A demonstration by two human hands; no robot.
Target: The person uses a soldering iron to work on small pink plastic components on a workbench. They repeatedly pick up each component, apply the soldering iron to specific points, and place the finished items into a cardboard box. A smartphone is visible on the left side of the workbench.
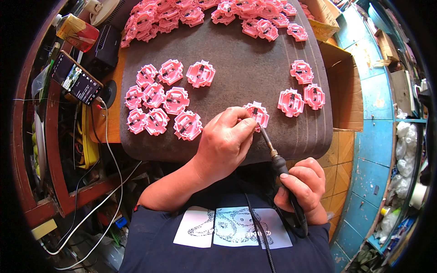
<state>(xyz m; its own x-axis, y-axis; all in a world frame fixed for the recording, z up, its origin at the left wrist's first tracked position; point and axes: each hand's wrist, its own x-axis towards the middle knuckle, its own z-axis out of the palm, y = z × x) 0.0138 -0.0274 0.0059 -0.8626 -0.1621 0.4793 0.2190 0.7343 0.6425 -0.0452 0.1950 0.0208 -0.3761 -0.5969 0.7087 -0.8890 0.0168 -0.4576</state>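
My right hand (pixel 304 184) is wrapped round the dark handle of a soldering iron (pixel 280 166), whose metal tip reaches up and left to a pink plastic part (pixel 256 111) near the mat's front edge. Over that part's left side, my left hand (pixel 227 136) has its fingers pinched together. Whatever lies between those fingertips is hidden. The part has a notched round outline and small dark and metal pieces inside. A cluster of several similar pink parts (pixel 175 100) lies to the left of my left hand. Three more pink parts (pixel 290 102) lie to the right.
A large heap of pink parts (pixel 168 16) covers the far edge of the dark mat (pixel 227 63). At the left stand a lit phone (pixel 77 77) with a white cable (pixel 108 136) and a bottle (pixel 77 32). A cardboard box (pixel 343 86) sits off the right side.
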